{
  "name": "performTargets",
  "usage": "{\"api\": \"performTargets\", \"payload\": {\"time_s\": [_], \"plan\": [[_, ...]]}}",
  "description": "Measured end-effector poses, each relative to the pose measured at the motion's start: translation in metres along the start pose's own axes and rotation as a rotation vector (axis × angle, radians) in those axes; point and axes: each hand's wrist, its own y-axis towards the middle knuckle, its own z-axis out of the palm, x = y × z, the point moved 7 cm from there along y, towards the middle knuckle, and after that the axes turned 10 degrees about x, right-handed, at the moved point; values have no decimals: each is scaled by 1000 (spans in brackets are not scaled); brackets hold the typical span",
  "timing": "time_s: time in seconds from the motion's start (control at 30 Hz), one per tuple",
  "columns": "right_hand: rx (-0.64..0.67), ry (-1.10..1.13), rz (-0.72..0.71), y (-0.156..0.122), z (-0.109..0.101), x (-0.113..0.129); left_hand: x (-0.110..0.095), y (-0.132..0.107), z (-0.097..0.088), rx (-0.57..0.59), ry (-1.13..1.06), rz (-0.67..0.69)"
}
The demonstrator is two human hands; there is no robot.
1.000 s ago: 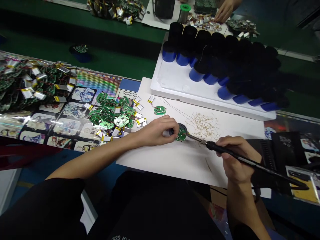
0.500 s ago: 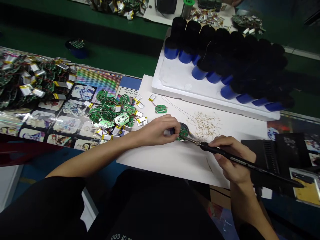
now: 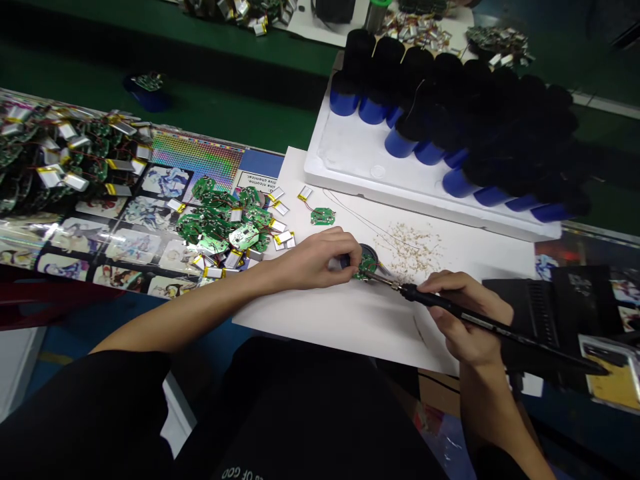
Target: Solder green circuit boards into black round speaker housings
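While the right hand (image 3: pixel 470 317) grips a soldering iron (image 3: pixel 423 295) at the circuit board (image 3: pixel 369 262) inside the dark cup (image 3: pixel 375 255) pinched by the left hand (image 3: pixel 327 260), a slip could burn skin or scorch parts

1. Top: black short-sleeved fabric shirt (image 3: pixel 300 413), plain matte front.
2. Print: small white capital letters (image 3: pixel 243 474) at the bottom edge of view, "OF GOD" legible (the rest is cut off).
3. Left sleeve (image 3: pixel 95 400): black, loose, wide cuff ending near the elbow.
4. Right sleeve (image 3: pixel 493 461): black, only partly in view.
5. Forearms (image 3: pixel 205 303), left hand (image 3: pixel 327 259), right hand (image 3: pixel 473 319): bare, slim.
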Motion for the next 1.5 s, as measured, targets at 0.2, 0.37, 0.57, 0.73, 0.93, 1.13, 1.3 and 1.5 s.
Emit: {"api": "performTargets", "payload": {"time_s": [0.2,0.37,0.57,0.73,0.93,1.13,1.3,1.5], "plan": [[11,-22,-13,-2,0,1,0,0,0,-15,14,25],[7,-65,-18,-2,0,2,0,0,1,-13,13,25],[-62,-40,-73,-7,-6,1,-1,0,0,-21,12,43],[-324,-2,-63,-14,-20,2,-1,-1,0,-19,4,42],[-488,129,-2,-14,7,0,-2,0,0,-16,8,40],[-260,-156,-11,-14,55,-7,-1,-1,1,-14,21,32],[-113,-413,-89,-8,69,-7,0,-1,1,-9,23,31],[-63,-331,-79,1,63,-11,-3,-2,0,-55,72,81]]}}
